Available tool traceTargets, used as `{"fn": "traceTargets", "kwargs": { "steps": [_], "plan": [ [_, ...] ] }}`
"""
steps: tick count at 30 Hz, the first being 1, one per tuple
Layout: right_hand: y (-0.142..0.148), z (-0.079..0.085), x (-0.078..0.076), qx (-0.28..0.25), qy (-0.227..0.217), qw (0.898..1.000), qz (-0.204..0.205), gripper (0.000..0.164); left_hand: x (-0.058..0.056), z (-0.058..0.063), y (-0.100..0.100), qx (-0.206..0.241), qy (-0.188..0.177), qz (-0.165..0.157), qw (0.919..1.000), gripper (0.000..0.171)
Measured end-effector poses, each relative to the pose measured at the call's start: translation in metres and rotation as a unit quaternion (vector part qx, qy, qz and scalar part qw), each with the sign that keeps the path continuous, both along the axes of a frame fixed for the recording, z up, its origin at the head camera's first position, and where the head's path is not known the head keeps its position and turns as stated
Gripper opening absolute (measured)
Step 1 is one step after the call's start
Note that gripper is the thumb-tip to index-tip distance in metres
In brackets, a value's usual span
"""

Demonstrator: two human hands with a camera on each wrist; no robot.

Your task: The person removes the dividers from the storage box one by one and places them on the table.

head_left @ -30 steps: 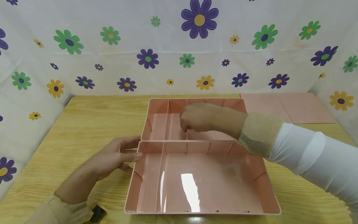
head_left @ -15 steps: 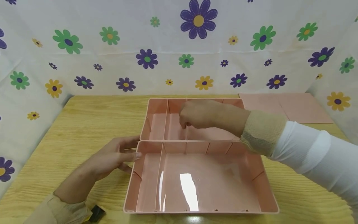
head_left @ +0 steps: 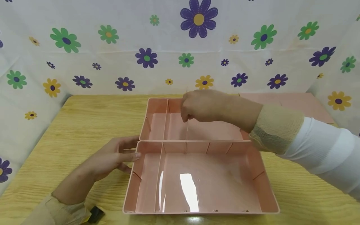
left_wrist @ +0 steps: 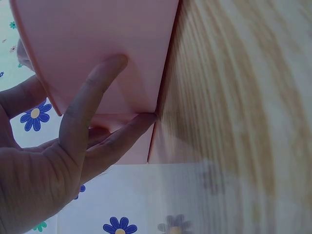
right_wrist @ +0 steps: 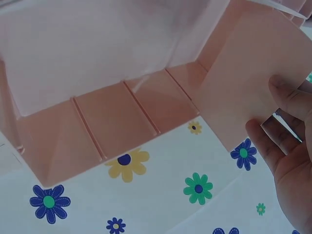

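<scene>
Two pink divided boxes stand end to end on the wooden table: a near box (head_left: 230,187) and a far box (head_left: 157,106). My right hand (head_left: 205,104) is above the far box and pinches a thin pink divider panel (right_wrist: 243,83) between thumb and fingers. In the head view the panel stands upright, almost edge-on, its lower part inside the box. On the left, my left hand (head_left: 111,157) touches the outer walls where the boxes meet. Its thumb lies against the near box's side and the other fingers reach to the far box's corner, fairly straight.
Each box has another divider near its left end, such as the near divider (head_left: 159,179). Flat pink panels (head_left: 295,106) lie at the back right. A small black object (head_left: 96,214) lies beside the left wrist. Flowered cloth (head_left: 118,62) hangs behind the table.
My right hand has risen, drawing the divider panel upward so its top now stands above the far box's rim. The left hand and both boxes hold their places.
</scene>
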State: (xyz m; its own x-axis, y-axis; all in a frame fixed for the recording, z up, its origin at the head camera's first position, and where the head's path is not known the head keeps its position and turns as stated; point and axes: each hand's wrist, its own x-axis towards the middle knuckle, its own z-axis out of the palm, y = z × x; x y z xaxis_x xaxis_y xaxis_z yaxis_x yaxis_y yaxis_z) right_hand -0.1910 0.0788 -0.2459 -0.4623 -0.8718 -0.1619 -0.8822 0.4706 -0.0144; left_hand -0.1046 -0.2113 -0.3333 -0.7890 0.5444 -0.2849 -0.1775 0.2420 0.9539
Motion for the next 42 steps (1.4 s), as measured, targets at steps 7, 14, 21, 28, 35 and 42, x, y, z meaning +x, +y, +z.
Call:
{"fn": "traceTargets", "kwargs": {
  "steps": [7,14,21,28,35,42],
  "plan": [
    [0.005,0.015,0.003,-0.017,0.011,1.000,0.003,0.024,0.000,0.000,0.000,0.000,0.002,0.003,1.0000,0.070],
    [0.024,0.022,0.010,-0.072,0.021,0.997,-0.005,0.018,-0.001,0.000,0.001,0.000,0.001,-0.001,1.0000,0.069],
    [0.064,0.017,0.014,-0.136,0.067,0.988,-0.023,0.014,-0.003,0.000,0.003,-0.001,-0.002,-0.004,1.0000,0.069],
    [0.104,0.008,0.018,-0.191,0.103,0.975,-0.048,0.018,-0.002,-0.001,0.002,-0.003,0.003,-0.009,1.0000,0.067],
    [0.156,0.007,0.032,-0.277,0.195,0.937,-0.077,0.029,-0.002,-0.001,0.002,-0.008,0.007,-0.008,0.9999,0.068],
    [0.216,-0.005,0.056,-0.271,0.274,0.904,-0.184,0.030,-0.001,0.000,0.003,-0.011,0.008,-0.005,0.9999,0.069]
  ]
}}
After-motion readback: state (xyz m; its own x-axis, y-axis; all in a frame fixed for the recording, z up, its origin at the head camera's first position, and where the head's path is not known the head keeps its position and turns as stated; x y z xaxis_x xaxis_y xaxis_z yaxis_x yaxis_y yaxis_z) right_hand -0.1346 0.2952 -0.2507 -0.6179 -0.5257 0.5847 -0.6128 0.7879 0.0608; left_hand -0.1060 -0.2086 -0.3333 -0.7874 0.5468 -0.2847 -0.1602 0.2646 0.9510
